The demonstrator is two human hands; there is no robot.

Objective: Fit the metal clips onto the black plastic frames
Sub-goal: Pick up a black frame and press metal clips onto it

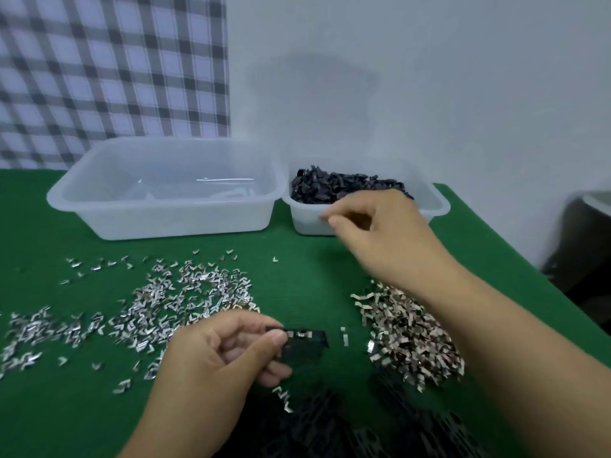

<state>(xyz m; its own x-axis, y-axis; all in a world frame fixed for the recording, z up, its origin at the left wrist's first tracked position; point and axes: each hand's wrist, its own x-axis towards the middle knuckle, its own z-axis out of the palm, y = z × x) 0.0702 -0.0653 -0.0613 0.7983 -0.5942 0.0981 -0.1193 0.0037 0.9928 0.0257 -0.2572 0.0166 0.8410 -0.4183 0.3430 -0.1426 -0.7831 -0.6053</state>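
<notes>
A green-covered table [297, 276] serves as a workbench where metal clips are being fitted to black plastic frames. At 10 o'clock stands a large translucent tub [158, 223], apparently holding only a few pale pieces. Touching it at 1 o'clock, a smaller tub [307, 223] is heaped with dark parts [344, 186].

V-shaped clips [185, 302] lie scattered from 9 to 7 o'clock, and a denser pile of bent clips [413, 335] sits at 4 o'clock, so most of the job appears to lie ahead.

The right hand [380, 226], fingers curled and blurred, hovers at the smaller tub's near wall; whether it pinches anything cannot be told. At 6 o'clock the left hand [215, 355] grips one black frame [307, 342] between thumb and fingers just above the cloth, with a fitted clip [299, 333] showing silver along its top edge. A lone clip [344, 335] lies just beside it.

More frames [330, 424] at the bottom edge are cut off and too blurred to count. The dark parts in the smaller tub cannot be identified for certain.
</notes>
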